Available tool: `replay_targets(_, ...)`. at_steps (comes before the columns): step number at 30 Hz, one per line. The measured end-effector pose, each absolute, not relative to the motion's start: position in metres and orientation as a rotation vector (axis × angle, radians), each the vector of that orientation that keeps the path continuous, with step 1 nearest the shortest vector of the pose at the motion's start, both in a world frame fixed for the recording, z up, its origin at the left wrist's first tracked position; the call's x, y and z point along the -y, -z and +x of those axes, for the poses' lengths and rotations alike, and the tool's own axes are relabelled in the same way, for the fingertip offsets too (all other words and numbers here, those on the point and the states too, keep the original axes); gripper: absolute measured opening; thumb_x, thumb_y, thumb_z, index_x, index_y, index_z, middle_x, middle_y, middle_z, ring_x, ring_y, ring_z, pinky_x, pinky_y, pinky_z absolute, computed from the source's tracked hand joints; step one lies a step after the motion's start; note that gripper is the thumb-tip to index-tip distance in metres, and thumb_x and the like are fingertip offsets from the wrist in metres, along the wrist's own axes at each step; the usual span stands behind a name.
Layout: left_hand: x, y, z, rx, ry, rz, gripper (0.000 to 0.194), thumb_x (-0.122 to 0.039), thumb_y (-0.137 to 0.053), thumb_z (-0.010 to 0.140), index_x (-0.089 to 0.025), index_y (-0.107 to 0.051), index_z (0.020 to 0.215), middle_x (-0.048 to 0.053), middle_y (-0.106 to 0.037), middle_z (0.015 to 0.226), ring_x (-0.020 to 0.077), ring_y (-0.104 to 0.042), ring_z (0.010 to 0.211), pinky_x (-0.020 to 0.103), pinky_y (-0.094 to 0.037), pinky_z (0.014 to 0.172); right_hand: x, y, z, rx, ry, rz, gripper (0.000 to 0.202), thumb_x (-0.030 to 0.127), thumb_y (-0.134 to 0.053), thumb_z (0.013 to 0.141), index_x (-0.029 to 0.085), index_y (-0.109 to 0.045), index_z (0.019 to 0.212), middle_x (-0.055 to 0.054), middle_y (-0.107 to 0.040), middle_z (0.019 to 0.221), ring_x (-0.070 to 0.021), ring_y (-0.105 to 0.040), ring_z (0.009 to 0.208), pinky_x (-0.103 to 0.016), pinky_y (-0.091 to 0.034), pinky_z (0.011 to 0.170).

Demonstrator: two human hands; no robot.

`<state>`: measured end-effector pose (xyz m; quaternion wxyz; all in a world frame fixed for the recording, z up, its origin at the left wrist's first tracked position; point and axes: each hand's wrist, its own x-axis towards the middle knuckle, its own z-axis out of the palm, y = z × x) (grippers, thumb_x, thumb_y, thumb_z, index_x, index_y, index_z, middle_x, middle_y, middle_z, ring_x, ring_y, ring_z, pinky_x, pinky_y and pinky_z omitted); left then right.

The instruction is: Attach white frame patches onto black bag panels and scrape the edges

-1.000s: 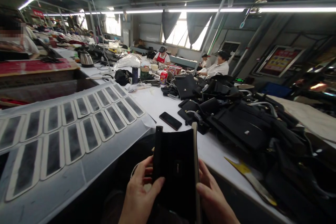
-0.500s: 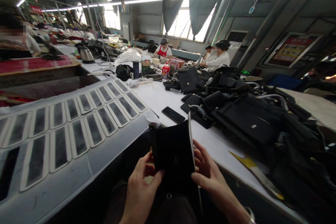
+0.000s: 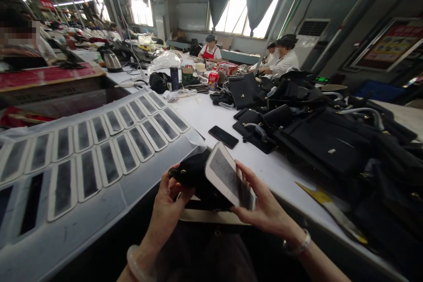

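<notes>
Over my lap, both hands hold a black bag (image 3: 194, 176). A pale-rimmed rounded panel with a dark, speckled middle (image 3: 226, 174) faces up on its right side, and a pale strip shows below. My left hand (image 3: 172, 202) is closed on the bag's left edge, thumb in front. Gripping the rounded panel on the right is my right hand (image 3: 259, 202), its fingers behind and thumb at the lower edge. On the board at left lie several similar rounded panels (image 3: 90, 169) in rows. The bag's inside is mostly hidden.
Black bags (image 3: 324, 145) are heaped on the white table (image 3: 194, 116) at right. A phone (image 3: 223, 136) lies ahead of my hands. A yellow-and-grey strip (image 3: 325, 207) sits near the table edge. Farther back are a red bottle (image 3: 213, 79), a kettle (image 3: 111, 61) and several people.
The bag has tilted and turned, so the panel's rounded face on the right now shows. My left hand has moved slightly up and left. The view has shifted a little.
</notes>
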<state>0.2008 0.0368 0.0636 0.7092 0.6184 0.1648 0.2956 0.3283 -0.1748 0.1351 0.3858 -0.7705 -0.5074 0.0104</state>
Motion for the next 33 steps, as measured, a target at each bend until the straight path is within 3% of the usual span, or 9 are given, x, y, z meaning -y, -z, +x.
replay_targets(4, -0.046, -0.054, 0.193, -0.395, -0.632, 1.576, 0.036, -0.038, -0.07, 0.08, -0.024, -0.055, 0.11, 0.001, -0.065, 0.102, 0.0188, -0.063, 0.094, 0.03, -0.049, 0.086, 0.175, -0.123, 0.334, 1.351, 0.002, -1.992, 0.09, 0.018, -0.066, 0.074, 0.036, -0.019, 0.149, -0.004, -0.039, 0.14, -0.0224, -0.042, 0.129, -0.036, -0.038, 0.109)
replay_targets(8, -0.054, -0.048, 0.19, -0.457, -0.632, 1.901, 0.032, -0.034, -0.069, 0.079, -0.024, -0.06, 0.107, 0.003, -0.062, 0.114, 0.0236, -0.059, 0.106, 0.038, -0.043, 0.096, 0.181, -0.114, 0.339, 1.367, 0.005, -2.06, 0.088, 0.02, -0.066, 0.076, 0.035, -0.021, 0.15, -0.006, -0.035, 0.135, -0.0223, -0.045, 0.122, -0.036, -0.043, 0.104)
replay_targets(11, -0.056, -0.045, 0.189, -0.498, -0.626, 2.013, 0.026, -0.03, -0.069, 0.077, -0.023, -0.062, 0.101, 0.005, -0.061, 0.115, 0.0254, -0.056, 0.111, 0.042, -0.04, 0.1, 0.186, -0.113, 0.34, 1.427, 0.049, -2.147, 0.085, 0.019, -0.063, 0.079, 0.033, -0.019, 0.151, -0.007, -0.042, 0.127, -0.023, -0.047, 0.115, -0.039, -0.046, 0.1)
replay_targets(17, -0.053, -0.042, 0.187, -0.528, -0.514, 2.119, 0.008, -0.026, -0.063, 0.079, -0.022, -0.065, 0.072, 0.006, -0.058, 0.122, 0.0277, -0.052, 0.118, 0.044, -0.037, 0.103, 0.191, -0.111, 0.341, 1.58, 0.3, -2.403, 0.089, 0.015, -0.058, 0.079, 0.03, -0.011, 0.153, -0.009, -0.052, 0.125, -0.0282, -0.05, 0.108, -0.048, -0.047, 0.09)
replay_targets(20, -0.051, -0.042, 0.186, -0.508, -0.54, 2.096, 0.004, -0.024, -0.061, 0.081, -0.022, -0.064, 0.079, 0.006, -0.059, 0.12, 0.0264, -0.053, 0.117, 0.043, -0.038, 0.103, 0.183, -0.109, 0.338, 1.61, 0.255, -2.415, 0.096, 0.015, -0.059, 0.073, 0.02, -0.007, 0.153, -0.013, -0.051, 0.132, -0.0297, -0.05, 0.113, -0.048, -0.047, 0.091)
replay_targets(23, -0.051, -0.037, 0.184, -0.495, -0.595, 1.956, 0.014, -0.029, -0.057, 0.087, -0.023, -0.061, 0.098, 0.006, -0.062, 0.114, 0.0229, -0.057, 0.11, 0.04, -0.042, 0.099, 0.171, -0.108, 0.336, 1.672, 0.145, -2.423, 0.081, 0.017, -0.057, 0.071, 0.014, -0.027, 0.147, -0.014, -0.051, 0.135, -0.029, -0.05, 0.116, -0.048, -0.046, 0.095)
replay_targets(26, -0.053, -0.026, 0.18, -0.503, -0.537, 1.731, 0.027, -0.034, -0.061, 0.085, -0.021, -0.058, 0.108, 0.007, -0.063, 0.114, 0.0232, -0.059, 0.109, 0.039, -0.043, 0.099, 0.165, -0.108, 0.335, 1.724, 0.052, -2.438, 0.073, 0.016, -0.055, 0.07, 0.015, -0.041, 0.141, -0.012, -0.047, 0.139, -0.0283, -0.049, 0.119, -0.047, -0.045, 0.098)
replay_targets(29, -0.05, -0.016, 0.172, -0.516, -0.468, 1.424, 0.035, -0.039, -0.064, 0.083, -0.017, -0.058, 0.109, 0.011, -0.064, 0.115, 0.0262, -0.059, 0.111, 0.038, -0.045, 0.098, 0.168, -0.109, 0.336, 1.654, -0.024, -2.492, 0.074, 0.016, -0.056, 0.07, 0.018, -0.042, 0.143, -0.013, -0.041, 0.142, -0.0295, -0.046, 0.122, -0.048, -0.045, 0.099)
replay_targets(33, -0.041, -0.006, 0.165, -0.516, -0.403, 1.092, 0.04, -0.048, -0.058, 0.088, -0.017, -0.058, 0.115, 0.011, -0.067, 0.113, 0.026, -0.063, 0.104, 0.037, -0.049, 0.089, 0.171, -0.114, 0.336, 1.661, -0.194, -2.509, 0.075, 0.016, -0.056, 0.07, 0.019, -0.043, 0.143, -0.012, -0.047, 0.134, -0.0285, -0.047, 0.118, -0.047, -0.046, 0.099)
